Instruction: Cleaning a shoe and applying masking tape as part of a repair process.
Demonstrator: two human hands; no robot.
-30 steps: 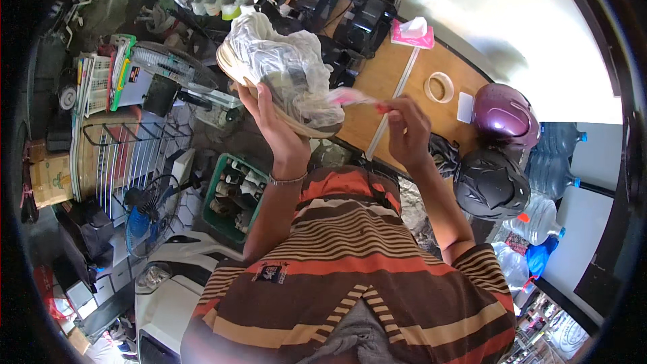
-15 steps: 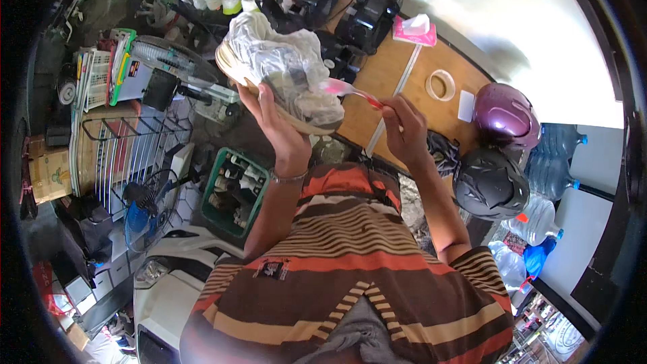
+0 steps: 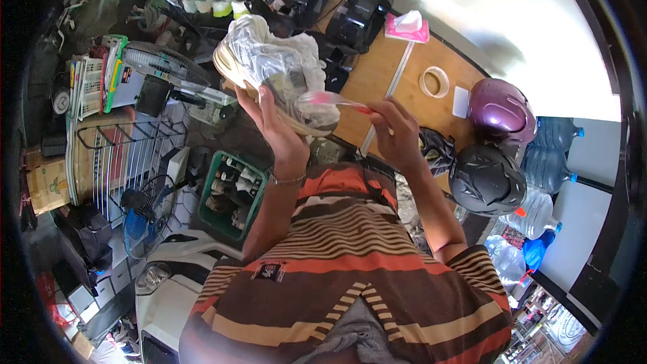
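My left hand [image 3: 283,138] is closed around the underside of a shoe [image 3: 232,64] with a cream sole, holding it raised in front of me. Crumpled clear plastic [image 3: 280,50] wraps the shoe's upper, and a darker patch shows through it. In my right hand [image 3: 396,133], thumb and fingers pinch the red end of a slim brush-like tool [image 3: 337,100]. Its pale pink head overlaps the near right side of the wrapped shoe; whether the two touch, I cannot tell.
Beyond the shoe stands a wooden table [image 3: 399,61] bearing a pink tissue pack [image 3: 407,27] and a tape roll [image 3: 434,82]. Purple [image 3: 502,111] and black helmets [image 3: 488,180] are at right. A green crate [image 3: 232,192] of shoes, a fan [image 3: 165,64] and a white motorcycle [image 3: 172,296] are at left.
My right hand has moved slightly left and up, carrying the brush-like tool further over the wrapped shoe. The tool now lies flatter. My left hand and the shoe have barely shifted.
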